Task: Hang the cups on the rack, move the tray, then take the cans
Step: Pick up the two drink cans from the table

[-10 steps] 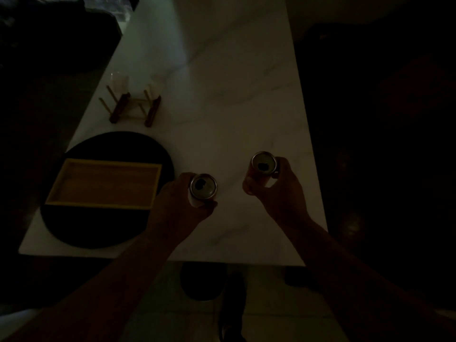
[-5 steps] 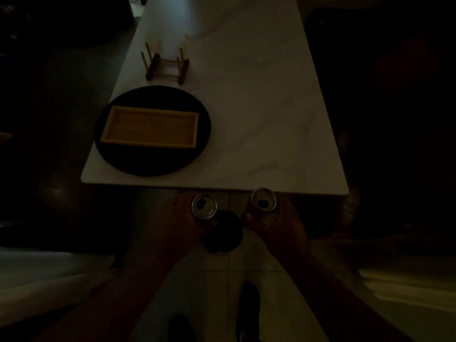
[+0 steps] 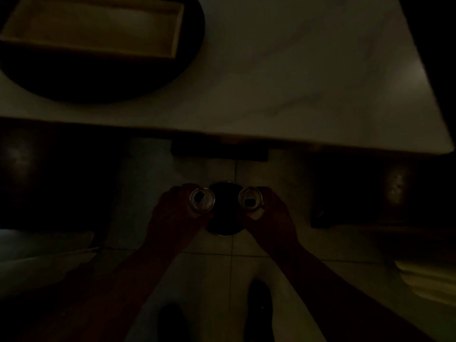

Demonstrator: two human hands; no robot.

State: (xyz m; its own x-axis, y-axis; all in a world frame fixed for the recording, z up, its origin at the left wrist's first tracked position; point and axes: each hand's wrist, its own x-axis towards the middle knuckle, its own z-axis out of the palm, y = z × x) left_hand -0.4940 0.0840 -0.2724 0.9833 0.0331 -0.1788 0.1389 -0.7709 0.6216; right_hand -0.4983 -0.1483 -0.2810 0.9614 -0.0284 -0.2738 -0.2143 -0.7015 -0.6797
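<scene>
Item 1: left hand (image 3: 176,213), closed around a round metal drink can with an opened top (image 3: 201,199), held upright over the floor, clear of the worktop edge.

Item 2: right hand (image 3: 272,214), wrapped likewise around a second opened metal can (image 3: 250,197), upright, level with the first and near it but apart.

Item 3: pale marble-patterned worktop (image 3: 308,70), smooth and faintly veined, its near edge well above both cans in the frame.

Item 4: shallow rectangular yellow wooden tray (image 3: 93,28), matte with raised walls, resting on a round black mat (image 3: 138,77) at the worktop's left end. I cannot see the rack or cups from here.

Item 5: dark circular object with a thin bright rim (image 3: 224,218) on the pale tiled floor (image 3: 209,280), directly below and between the cans; I cannot tell what it is.

Risks, as I judge them: both cans have open mouths, so any tilt while I carry them could spill whatever remains inside. The thin metal walls are smooth and could slip, or dent under a hard squeeze. The light is very dim, which makes footing and obstacles hard to read; the dark shapes by my feet are unclear. The cans could knock together if my hands drift inward.
</scene>
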